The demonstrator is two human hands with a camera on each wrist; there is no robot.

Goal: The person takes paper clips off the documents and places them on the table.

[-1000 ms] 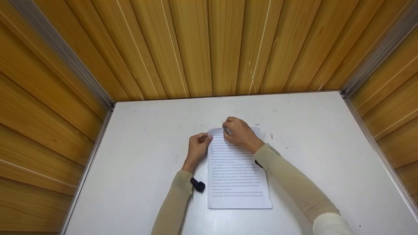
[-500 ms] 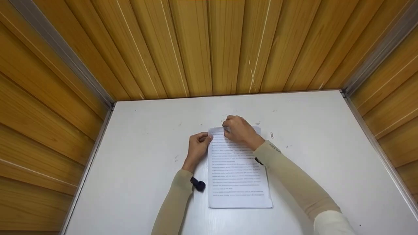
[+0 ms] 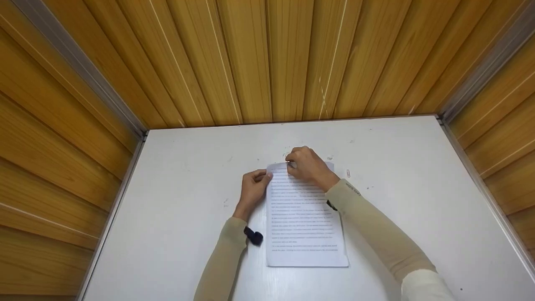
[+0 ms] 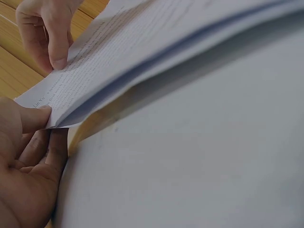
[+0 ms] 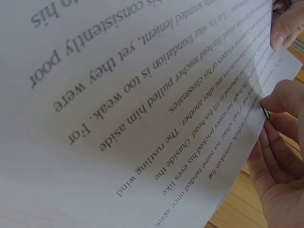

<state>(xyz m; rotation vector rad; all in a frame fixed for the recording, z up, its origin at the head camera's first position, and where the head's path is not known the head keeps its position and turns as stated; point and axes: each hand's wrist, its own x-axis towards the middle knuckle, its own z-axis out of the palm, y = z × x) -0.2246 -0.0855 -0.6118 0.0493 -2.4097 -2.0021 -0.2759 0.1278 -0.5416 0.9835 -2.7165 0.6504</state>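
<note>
Clipping the top edge of a paper stack

The left hand (image 3: pixel 253 188) pinched the printed sheets (image 3: pixel 305 221) by their upper-left corner to steady them on the surface (image 3: pixel 175 200), while the right hand (image 3: pixel 309 167) grasped a paper clip (image 5: pixel 265 113) against the top edge.

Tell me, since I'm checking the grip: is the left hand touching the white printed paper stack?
Touching. The left wrist view shows the left hand pinching the white printed paper stack at its corner.
</note>
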